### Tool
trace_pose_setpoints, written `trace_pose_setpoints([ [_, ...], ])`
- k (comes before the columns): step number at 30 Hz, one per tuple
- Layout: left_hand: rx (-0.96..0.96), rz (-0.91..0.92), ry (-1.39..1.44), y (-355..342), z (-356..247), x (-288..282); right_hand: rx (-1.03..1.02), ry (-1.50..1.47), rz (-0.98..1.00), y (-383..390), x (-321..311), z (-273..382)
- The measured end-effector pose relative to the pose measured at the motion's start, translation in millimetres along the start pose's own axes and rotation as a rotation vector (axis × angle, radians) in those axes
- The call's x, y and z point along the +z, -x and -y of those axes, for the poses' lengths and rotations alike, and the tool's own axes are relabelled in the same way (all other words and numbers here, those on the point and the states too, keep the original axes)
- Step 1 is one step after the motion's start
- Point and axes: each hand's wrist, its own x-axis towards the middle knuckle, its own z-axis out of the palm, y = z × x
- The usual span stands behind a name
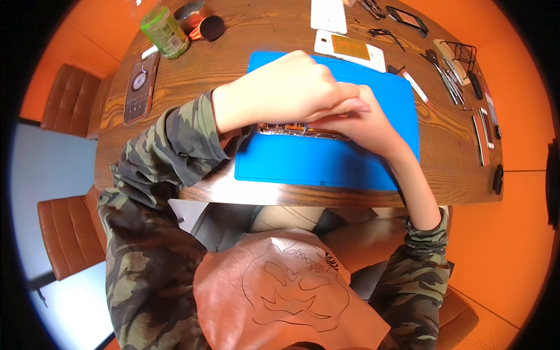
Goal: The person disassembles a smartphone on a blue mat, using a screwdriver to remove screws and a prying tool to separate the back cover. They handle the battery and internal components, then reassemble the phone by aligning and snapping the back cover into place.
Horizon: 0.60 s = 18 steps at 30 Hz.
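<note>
Underlying the work: blue mat | left hand and right hand overlapping in view, finger closure hidden, cannot tell | opened electronic device (insides showing) on mat, partly beneath both hands, long axis left-to-right, neither hand clearly nearer

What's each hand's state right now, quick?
Left hand: curled over the opened device; any grip is hidden.
Right hand: bent inward; cannot tell whether it holds anything.

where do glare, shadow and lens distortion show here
Head view: white glare on the table by the near left corner of the blue mat; head view: darker shadow on the mat's near part; head view: fisheye bowing along the table's right edge.
</note>
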Motion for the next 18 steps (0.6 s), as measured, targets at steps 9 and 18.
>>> trace_pose_setpoints([
  [9,-0.284,0.083,0.277,-7.2,0.2,-16.2,-0.135,-0.214,-0.139,-4.4,6.7,-27.1],
  [18,-0.653,-0.29,0.685,40.4,49.6,6.3,0.344,0.657,-0.383,20.3,-173.8,-14.2],
])
